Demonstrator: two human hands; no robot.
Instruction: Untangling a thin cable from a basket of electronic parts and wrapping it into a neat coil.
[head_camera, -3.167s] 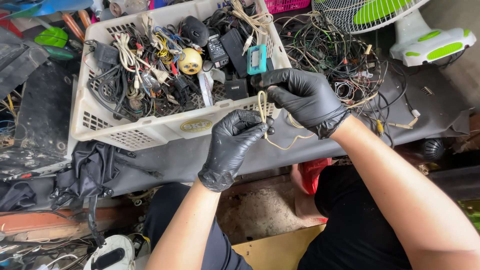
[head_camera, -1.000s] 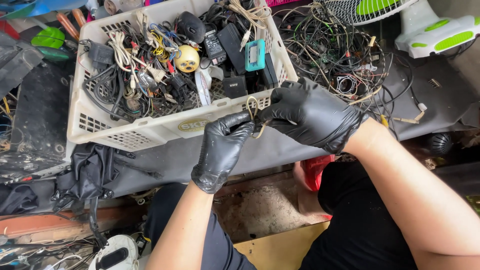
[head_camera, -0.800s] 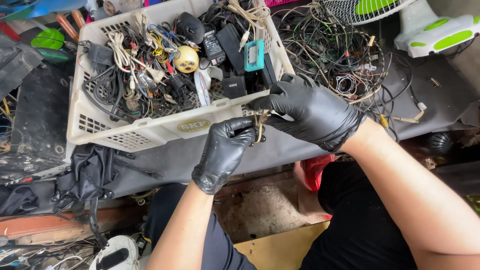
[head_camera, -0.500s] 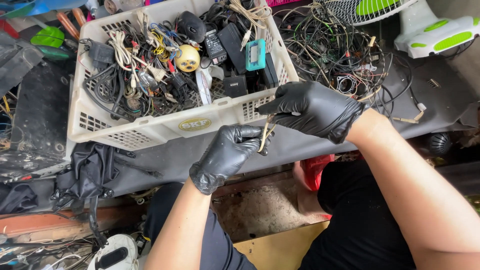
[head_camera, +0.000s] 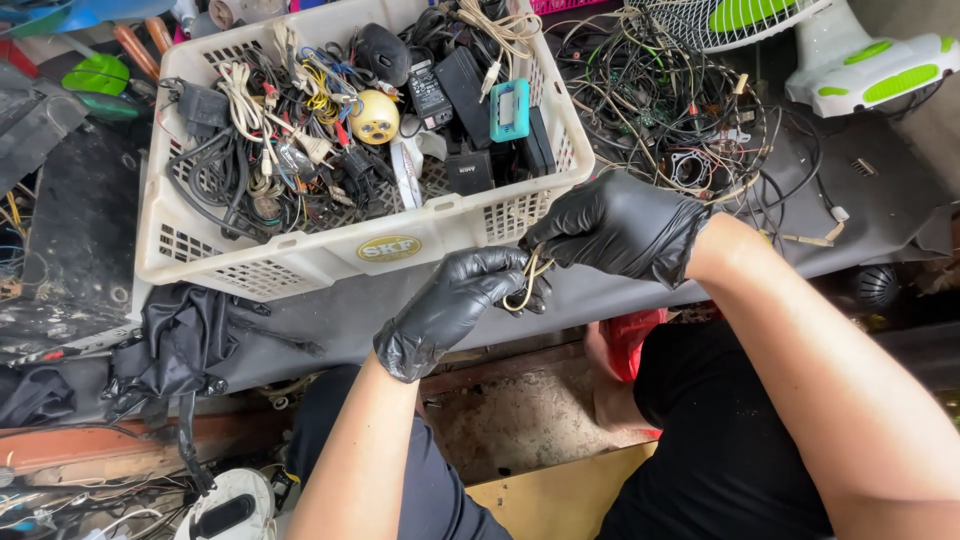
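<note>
Both hands wear black gloves and meet on a thin yellowish wire (head_camera: 527, 283), looped into a small coil between them. The left hand (head_camera: 450, 308) has its fingertips closed around the lower part of the loop; the right hand (head_camera: 620, 222) pinches the upper end from just above. Directly behind the grip stands a white plastic basket (head_camera: 330, 252) of cables and adapters, and beyond the right hand lies a tangle of loose wires (head_camera: 665, 110).
</note>
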